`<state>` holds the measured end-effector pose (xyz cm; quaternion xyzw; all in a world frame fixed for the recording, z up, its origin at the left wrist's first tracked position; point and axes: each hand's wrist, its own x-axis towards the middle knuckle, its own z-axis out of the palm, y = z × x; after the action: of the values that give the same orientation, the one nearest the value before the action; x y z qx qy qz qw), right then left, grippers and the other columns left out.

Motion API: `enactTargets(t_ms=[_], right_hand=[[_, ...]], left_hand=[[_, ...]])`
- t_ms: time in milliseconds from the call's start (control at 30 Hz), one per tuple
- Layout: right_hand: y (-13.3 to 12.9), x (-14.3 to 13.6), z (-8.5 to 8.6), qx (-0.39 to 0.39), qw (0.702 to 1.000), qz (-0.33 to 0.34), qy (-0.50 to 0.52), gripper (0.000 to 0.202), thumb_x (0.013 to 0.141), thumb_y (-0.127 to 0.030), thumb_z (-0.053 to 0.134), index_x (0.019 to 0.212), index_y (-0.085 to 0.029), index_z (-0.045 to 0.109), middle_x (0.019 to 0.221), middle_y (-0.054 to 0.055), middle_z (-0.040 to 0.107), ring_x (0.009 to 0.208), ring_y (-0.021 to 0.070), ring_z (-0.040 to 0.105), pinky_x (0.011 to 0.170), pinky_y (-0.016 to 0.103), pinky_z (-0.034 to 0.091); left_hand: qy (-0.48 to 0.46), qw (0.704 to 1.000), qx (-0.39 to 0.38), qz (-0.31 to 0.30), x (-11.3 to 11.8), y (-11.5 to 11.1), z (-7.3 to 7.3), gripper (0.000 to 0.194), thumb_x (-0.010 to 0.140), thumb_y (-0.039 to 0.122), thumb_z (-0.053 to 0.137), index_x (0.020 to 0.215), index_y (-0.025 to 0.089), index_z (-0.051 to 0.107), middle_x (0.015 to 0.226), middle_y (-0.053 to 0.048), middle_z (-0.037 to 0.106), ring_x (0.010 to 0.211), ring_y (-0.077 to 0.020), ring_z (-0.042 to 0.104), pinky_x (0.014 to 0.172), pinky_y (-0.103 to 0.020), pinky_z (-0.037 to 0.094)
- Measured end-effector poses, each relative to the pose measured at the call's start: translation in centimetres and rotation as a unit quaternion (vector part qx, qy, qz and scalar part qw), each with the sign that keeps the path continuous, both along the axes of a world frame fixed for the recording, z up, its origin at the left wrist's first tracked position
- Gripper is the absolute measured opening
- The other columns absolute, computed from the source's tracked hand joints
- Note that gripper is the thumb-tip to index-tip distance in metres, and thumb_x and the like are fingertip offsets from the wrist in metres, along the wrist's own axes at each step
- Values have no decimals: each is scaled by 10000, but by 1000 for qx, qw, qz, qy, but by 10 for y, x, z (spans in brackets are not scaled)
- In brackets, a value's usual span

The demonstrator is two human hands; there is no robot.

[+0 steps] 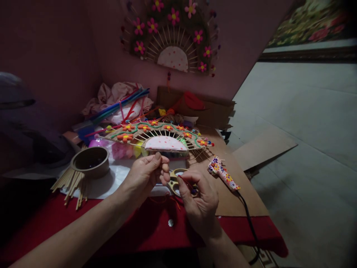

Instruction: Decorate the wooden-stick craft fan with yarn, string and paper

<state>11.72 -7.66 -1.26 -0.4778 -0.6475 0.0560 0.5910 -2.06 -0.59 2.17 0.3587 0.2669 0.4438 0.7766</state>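
Both hands are raised over the near part of the table, a small gap between them. My left hand [153,171] is closed in a pinch, thumb against the fingers, and what it holds is too small to make out. Fine red string [187,182] shows between the thumb and curled fingers of my right hand [198,195]. Gold-handled scissors [175,182] lie behind and between the hands. Just beyond is a half-round fan [166,143] with orange felt flowers, green trim, sticks and a dotted white centre.
A brown bowl [90,162] stands at left by wooden sticks [73,184]. A flowered glue gun [223,174] with a black cord lies on cardboard [248,201] at right. Pipe cleaners [119,106] and cloth are piled behind. A similar fan [173,16] hangs on the wall.
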Motion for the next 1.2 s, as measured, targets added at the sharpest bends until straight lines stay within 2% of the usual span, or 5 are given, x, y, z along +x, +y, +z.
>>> enactTargets(t_ms=[400,567,867,1000,1200], right_hand=[[2,1,2,13,1000,-9,-7,91,819,-95,608,864,-173,596,810,19,613,746,133,581,669,260,460],[2,0,1,5,1000,-15,20,97,822,-106,606,878,-185,601,788,-2,604,694,113,564,615,234,447],[26,4,44,-121,932,72,335,165,758,-307,703,809,-177,615,620,-31,597,488,82,500,433,195,388],[54,4,46,-53,958,71,274,139,754,-282,689,785,-169,614,656,-24,594,553,89,519,502,210,414],[60,-3,9,-7,995,9,99,95,817,-265,620,806,-171,609,708,-3,606,607,114,542,574,242,444]], left_hand=[[2,1000,-6,-26,1,2,-3,296,738,360,716,670,123,551,545,-7,599,367,-99,541,333,-172,393],[21,999,25,-5,0,6,-5,275,643,272,795,637,80,598,564,-36,625,415,-81,560,408,-161,449],[20,997,58,40,-2,11,-8,233,640,228,771,669,108,574,577,-7,610,408,-98,560,382,-182,433],[38,996,72,29,-3,10,-7,288,652,287,753,605,134,514,514,9,568,353,-92,510,326,-170,359],[37,999,30,21,1,7,-11,349,628,327,781,568,136,494,436,33,515,298,-50,428,294,-133,284]])
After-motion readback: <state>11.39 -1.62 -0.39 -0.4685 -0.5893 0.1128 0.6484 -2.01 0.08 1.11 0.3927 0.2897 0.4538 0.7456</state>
